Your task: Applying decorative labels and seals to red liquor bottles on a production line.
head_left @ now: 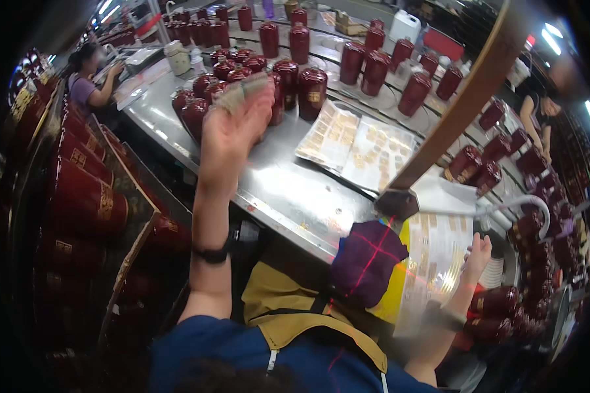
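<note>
My left hand (pixel 233 131) is stretched far out over the metal table, closed around a beige-green pad (pixel 239 93), blurred, perhaps a cloth or sponge. Just beyond it stand several glossy dark-red jars (pixel 313 92), some with gold marks. My right hand (pixel 480 252) hovers at the right edge of a sheet of gold decals (pixel 432 255), its fingers apart and nothing visible in them. Between my arms, a purple cloth-covered support (pixel 367 262) carries crossing red laser lines. Nothing rests on it.
Two more decal sheets (pixel 373 150) lie on the metal table (pixel 301 196). A slanted wooden post (pixel 455 98) rises beside them. Boxed red jars (pixel 88 196) fill the left; a white curved pipe (pixel 531 200) stands right. Co-workers are at far left (pixel 92 88) and far right (pixel 537 114).
</note>
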Demonstrator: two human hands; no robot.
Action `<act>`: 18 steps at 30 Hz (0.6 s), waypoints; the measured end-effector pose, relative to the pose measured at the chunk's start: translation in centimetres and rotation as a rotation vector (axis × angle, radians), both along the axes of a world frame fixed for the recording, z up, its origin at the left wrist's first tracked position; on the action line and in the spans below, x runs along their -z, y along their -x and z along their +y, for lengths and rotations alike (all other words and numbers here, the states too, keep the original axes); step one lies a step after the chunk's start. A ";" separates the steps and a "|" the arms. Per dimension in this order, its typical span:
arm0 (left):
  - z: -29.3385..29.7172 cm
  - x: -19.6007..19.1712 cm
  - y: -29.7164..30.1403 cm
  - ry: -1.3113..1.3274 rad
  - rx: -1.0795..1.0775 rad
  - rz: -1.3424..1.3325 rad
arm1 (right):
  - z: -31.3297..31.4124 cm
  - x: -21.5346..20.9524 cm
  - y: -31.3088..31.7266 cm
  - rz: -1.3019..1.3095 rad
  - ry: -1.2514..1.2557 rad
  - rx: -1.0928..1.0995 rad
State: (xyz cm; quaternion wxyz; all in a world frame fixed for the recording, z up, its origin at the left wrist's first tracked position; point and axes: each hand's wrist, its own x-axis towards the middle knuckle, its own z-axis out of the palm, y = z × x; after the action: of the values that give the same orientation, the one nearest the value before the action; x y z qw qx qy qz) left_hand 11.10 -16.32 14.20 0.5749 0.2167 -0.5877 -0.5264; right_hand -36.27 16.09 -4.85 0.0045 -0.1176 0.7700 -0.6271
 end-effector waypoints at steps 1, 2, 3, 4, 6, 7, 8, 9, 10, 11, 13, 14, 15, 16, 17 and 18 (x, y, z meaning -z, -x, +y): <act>-3.0 -1.8 0.7 -0.016 -0.124 -0.024 | -0.9 -0.8 -0.8 -0.001 -0.018 0.000; -6.5 -3.7 1.4 0.098 -0.153 0.027 | -1.7 -1.6 -1.7 0.103 -0.007 -0.042; -10.1 -5.5 2.0 0.083 -0.247 -0.072 | -2.1 -2.5 -2.6 0.192 -0.018 -0.080; -13.9 -7.2 2.5 0.174 -0.278 -0.125 | -2.6 -3.4 -3.5 0.210 0.010 -0.085; -21.8 -10.0 2.7 0.156 -0.393 -0.388 | -2.2 -5.4 -5.6 0.179 -0.102 -0.170; -25.5 -10.5 2.8 0.160 -0.399 -0.382 | -2.3 -6.1 -6.5 0.180 -0.104 -0.161; -29.0 -10.7 2.9 0.163 -0.471 -0.599 | -2.2 -6.8 -7.3 0.184 -0.110 -0.171; -32.2 -10.3 2.4 0.150 -0.540 -0.820 | -2.0 -7.4 -8.0 0.217 -0.138 -0.169; -35.0 -9.6 1.2 0.212 -0.463 -0.943 | -1.8 -7.8 -8.5 0.247 -0.155 -0.173; -37.6 -8.7 0.3 0.198 -0.566 -1.096 | -1.4 -8.1 -9.0 0.212 -0.159 -0.141; -41.8 -6.6 -2.2 0.296 -0.683 -1.222 | -0.4 -8.4 -9.5 0.209 -0.232 -0.080; -43.5 -5.6 -3.5 0.306 -0.688 -1.278 | 0.0 -8.4 -9.6 0.233 -0.294 -0.030; -45.0 -4.4 -4.4 0.438 -0.705 -1.327 | 0.2 -8.3 -9.7 0.330 -0.262 -0.011; -46.3 -3.5 -5.3 0.440 -0.637 -1.402 | 0.6 -8.4 -9.9 0.347 -0.348 0.015; -47.4 -2.5 -6.0 0.450 -0.578 -1.489 | 0.8 -8.4 -10.1 0.364 -0.434 0.042; -48.3 -1.4 -6.5 0.575 -0.534 -1.586 | 0.9 -8.4 -10.3 0.277 -0.434 0.068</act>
State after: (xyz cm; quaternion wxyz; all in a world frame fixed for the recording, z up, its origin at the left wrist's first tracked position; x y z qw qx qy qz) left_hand 17.56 -64.59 15.62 0.1340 0.4950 -0.8528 0.0987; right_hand -25.97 16.97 3.56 -0.0972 -0.1726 0.8832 -0.4251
